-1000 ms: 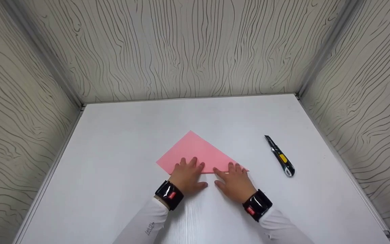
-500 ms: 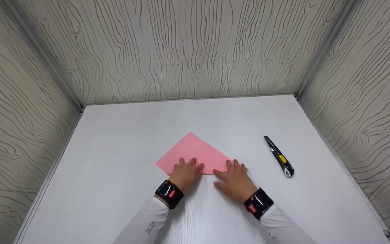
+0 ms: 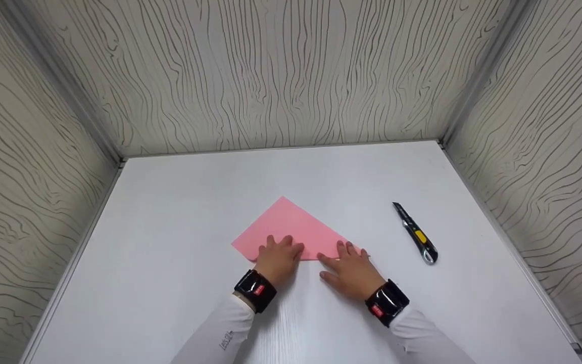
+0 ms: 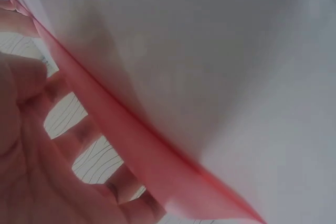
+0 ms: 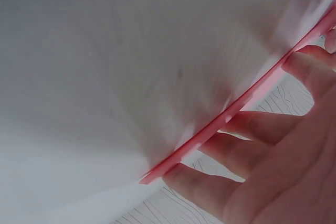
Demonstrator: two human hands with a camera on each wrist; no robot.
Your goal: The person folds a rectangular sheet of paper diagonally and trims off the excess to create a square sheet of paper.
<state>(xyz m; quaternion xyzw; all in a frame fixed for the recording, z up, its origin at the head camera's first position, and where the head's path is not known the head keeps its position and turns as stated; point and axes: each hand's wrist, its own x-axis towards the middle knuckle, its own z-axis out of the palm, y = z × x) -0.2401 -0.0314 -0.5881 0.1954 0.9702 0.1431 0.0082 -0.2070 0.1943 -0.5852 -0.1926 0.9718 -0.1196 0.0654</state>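
Barely shifted: folded pink paper sheet [image 3: 286,222] on white tabletop [image 3: 185,207]. Left hand [image 3: 277,259], right hand [image 3: 351,271], fingers loosely spread, rest along near edge, apparently steadying fold.

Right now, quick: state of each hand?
Left hand: open, touching the paper.
Right hand: open, also touching the paper.

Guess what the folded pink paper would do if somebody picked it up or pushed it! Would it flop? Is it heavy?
The folded pink paper would probably bend or flop a bit, since its edge looks thin in the right wrist view. It's likely light, being just paper. Pushed, it would probably slide rather than roll, because it lies flat on the white table.
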